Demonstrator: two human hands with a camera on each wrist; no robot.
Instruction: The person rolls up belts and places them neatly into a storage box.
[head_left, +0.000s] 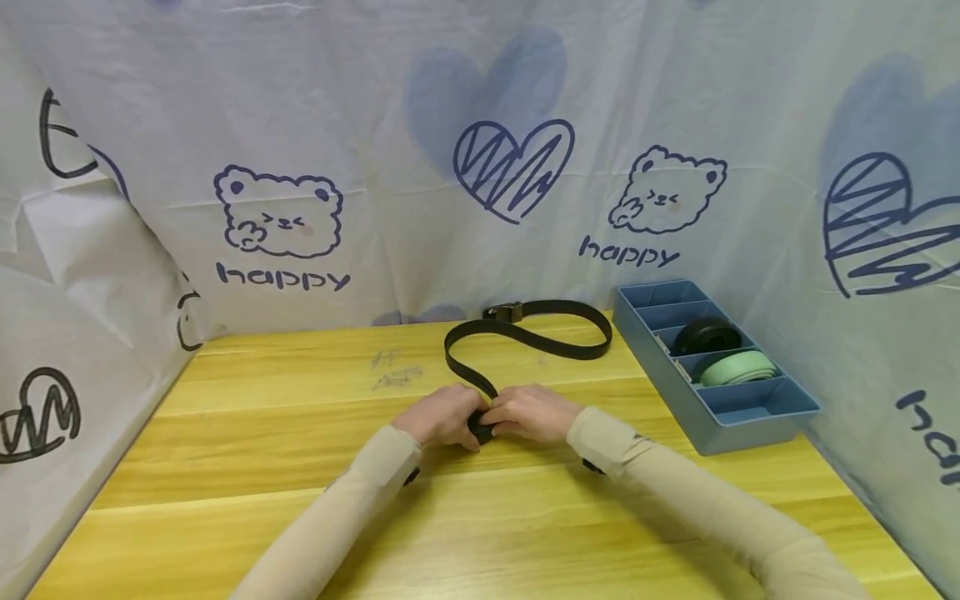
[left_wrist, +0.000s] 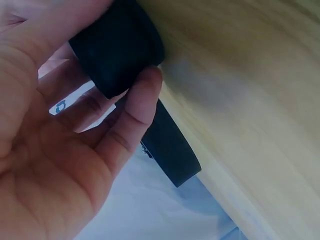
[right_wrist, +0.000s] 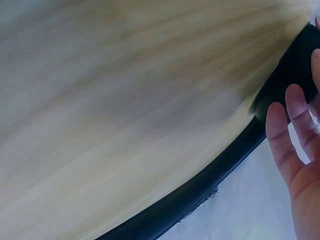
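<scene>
A black belt lies on the wooden table, its far part looping to the right and ending in a metal buckle. The near end is wound into a small roll, standing on edge between both hands. My left hand holds the roll from the left, thumb and fingers curled about it in the left wrist view. From the right, my right hand grips the roll and the strap where it leaves it. In the right wrist view the fingers lie along the roll; the thumb is mostly out of frame.
A blue-grey divided box stands at the right of the table. One compartment holds a rolled black belt, another a rolled mint-green belt. A white printed cloth hangs behind the table and at its sides.
</scene>
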